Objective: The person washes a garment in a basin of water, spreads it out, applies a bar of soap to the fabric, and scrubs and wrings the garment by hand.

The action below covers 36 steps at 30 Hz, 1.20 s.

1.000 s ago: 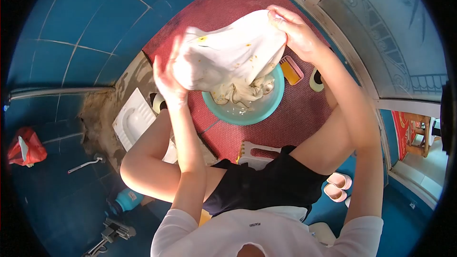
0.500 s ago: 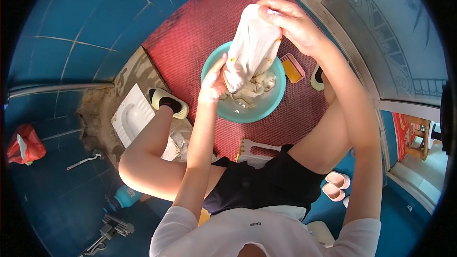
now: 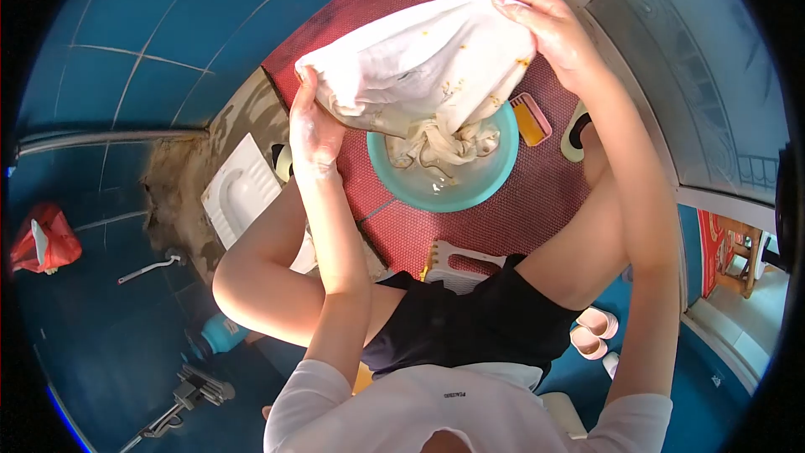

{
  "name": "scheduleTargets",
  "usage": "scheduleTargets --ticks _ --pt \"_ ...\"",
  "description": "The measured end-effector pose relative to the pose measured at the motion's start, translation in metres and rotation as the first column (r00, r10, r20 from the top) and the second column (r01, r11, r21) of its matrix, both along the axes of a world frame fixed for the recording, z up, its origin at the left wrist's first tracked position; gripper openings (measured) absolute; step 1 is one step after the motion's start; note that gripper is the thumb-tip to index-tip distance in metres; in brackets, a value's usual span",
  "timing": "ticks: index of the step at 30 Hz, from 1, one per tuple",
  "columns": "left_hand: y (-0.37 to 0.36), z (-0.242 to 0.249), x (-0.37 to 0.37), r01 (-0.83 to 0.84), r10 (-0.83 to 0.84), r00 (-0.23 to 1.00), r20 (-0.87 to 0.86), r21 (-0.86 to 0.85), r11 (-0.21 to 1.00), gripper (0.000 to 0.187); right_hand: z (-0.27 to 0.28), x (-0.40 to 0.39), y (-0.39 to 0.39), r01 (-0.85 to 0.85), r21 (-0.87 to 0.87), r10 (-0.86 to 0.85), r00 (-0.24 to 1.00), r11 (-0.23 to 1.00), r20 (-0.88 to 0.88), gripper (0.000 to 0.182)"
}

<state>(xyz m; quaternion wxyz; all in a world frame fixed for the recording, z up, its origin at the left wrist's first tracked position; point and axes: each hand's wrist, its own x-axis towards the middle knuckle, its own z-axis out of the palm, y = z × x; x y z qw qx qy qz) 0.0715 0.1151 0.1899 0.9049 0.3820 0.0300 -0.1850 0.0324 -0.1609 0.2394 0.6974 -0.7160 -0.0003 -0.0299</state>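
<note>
A white cloth garment (image 3: 411,50) with yellow-brown stains is spread wide between my two hands. My left hand (image 3: 317,132) grips its left edge, the thumb up against the fabric. At the upper right corner my right hand (image 3: 549,33) pinches the edge, with some whitish suds on the fingers. The lower part of the garment hangs into a turquoise basin (image 3: 482,195), where bunched wet fabric lies in cloudy water. Just right of the basin, a pink soap dish (image 3: 545,136) holds a yellow bar (image 3: 528,122).
A red textured mat (image 3: 369,8) covers the floor. A white squat toilet (image 3: 241,193) lies to the left, and a glass-panelled door (image 3: 688,59) stands right. Pink slippers (image 3: 589,341) sit by my leg. A plastic stool (image 3: 470,258) is under me.
My left hand has moved up and left, and my right hand slightly right. The garment, formerly bunched narrow between them, is now stretched out wide above the basin.
</note>
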Motion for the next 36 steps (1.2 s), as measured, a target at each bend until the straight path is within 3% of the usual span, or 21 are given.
scheduleTargets --ticks 5,8,14,21,23,27,29,32,34,36 --pt "-0.002 0.012 -0.004 -0.165 0.144 0.983 0.116 0.197 0.966 0.025 -0.001 0.001 -0.002 0.163 -0.002 -0.162 0.986 0.987 -0.049 0.029" --pt "-0.008 0.017 -0.008 -0.280 0.227 0.952 0.203 0.291 0.915 0.022 0.000 0.001 -0.004 0.144 -0.053 -0.147 0.988 0.988 -0.052 0.029" --pt "-0.012 0.020 -0.010 -0.454 0.315 0.844 0.435 0.265 0.851 0.019 0.003 0.002 -0.002 0.184 0.053 -0.187 0.982 0.981 0.040 0.021" --pt "-0.009 0.021 -0.008 -0.534 0.371 0.809 0.455 0.308 0.788 0.018 0.006 0.003 -0.004 0.141 0.042 -0.143 0.989 0.989 0.031 0.023" --pt "-0.008 0.024 -0.009 -0.566 0.403 0.790 0.463 0.299 0.768 0.019 0.009 -0.002 0.002 0.182 -0.114 -0.162 0.972 0.977 0.168 0.020" --pt "-0.006 0.037 -0.013 -0.648 0.465 0.722 0.513 0.266 0.714 0.021 0.034 -0.023 0.004 0.097 -0.107 -0.067 0.965 0.990 0.254 0.017" --pt "0.000 0.038 -0.014 -0.686 0.446 0.661 0.603 0.245 0.686 0.022 0.041 -0.034 -0.001 0.097 -0.232 0.016 0.896 0.968 0.443 0.014" --pt "0.003 0.038 -0.013 -0.722 0.434 0.616 0.657 0.252 0.644 0.021 0.042 -0.033 0.001 0.131 -0.341 0.035 0.898 0.931 0.439 0.012" --pt "0.004 0.034 -0.010 -0.700 0.447 0.651 0.614 0.259 0.665 0.020 0.043 -0.030 0.006 0.172 -0.426 0.014 0.916 0.888 0.401 0.010" --pt "0.004 0.031 -0.007 -0.671 0.453 0.689 0.566 0.263 0.693 0.018 0.036 -0.023 0.001 -0.071 -0.484 0.220 0.940 0.872 0.259 0.018"
